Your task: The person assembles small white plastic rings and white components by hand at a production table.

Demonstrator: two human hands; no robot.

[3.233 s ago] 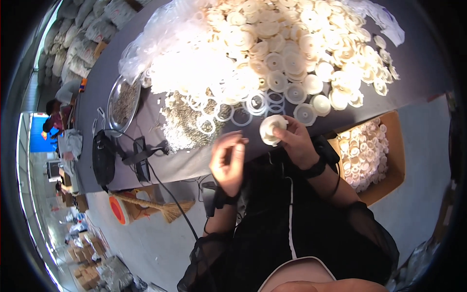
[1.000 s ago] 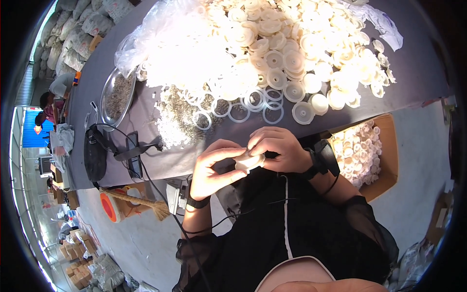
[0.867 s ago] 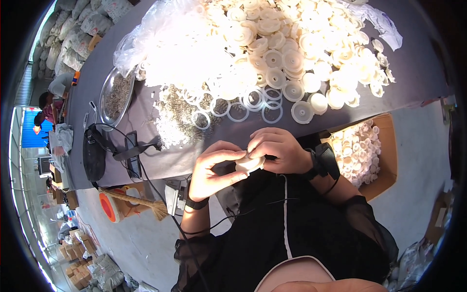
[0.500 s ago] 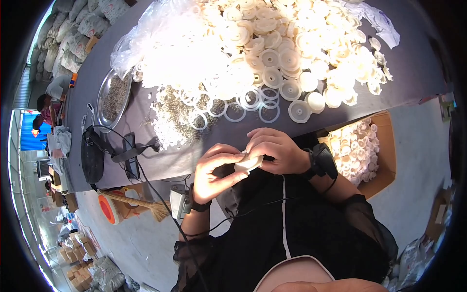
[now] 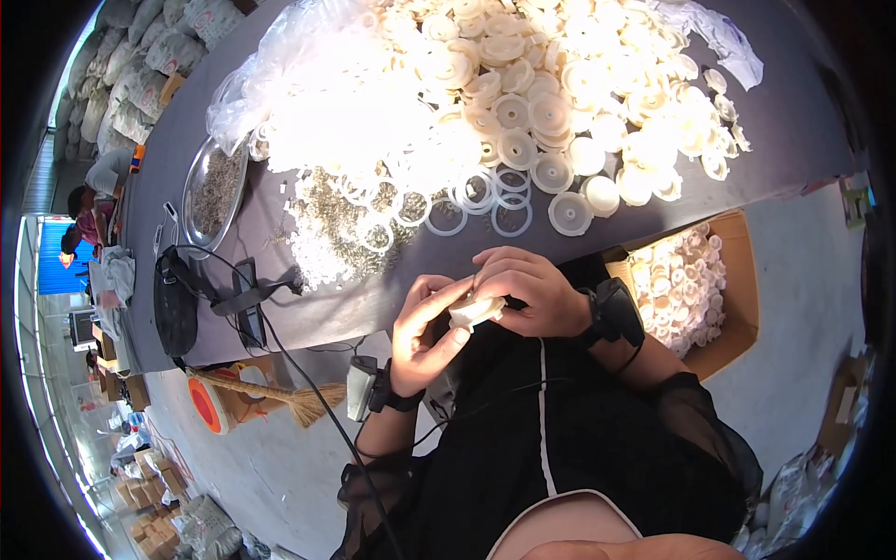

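Note:
Both my hands meet around one small cream plastic cap, just off the near edge of the table. My left hand has its fingers closed on the cap's left side, thumb below. From the right, my right hand grips the cap with bent fingers; they hide part of it. Beyond the hands lie clear rings and a scatter of tiny metal and white pieces. Behind these is a large heap of cream round caps, partly washed out by bright light.
On the table's left stand a metal tray of small pieces and a black strap with cables. A clear plastic bag lies at the back left. Under the table are a cardboard box of white parts and a broom.
My left hand has turned and shifted slightly right, its fingers curling more over the cap. The cap sits tilted differently. My right hand has barely moved.

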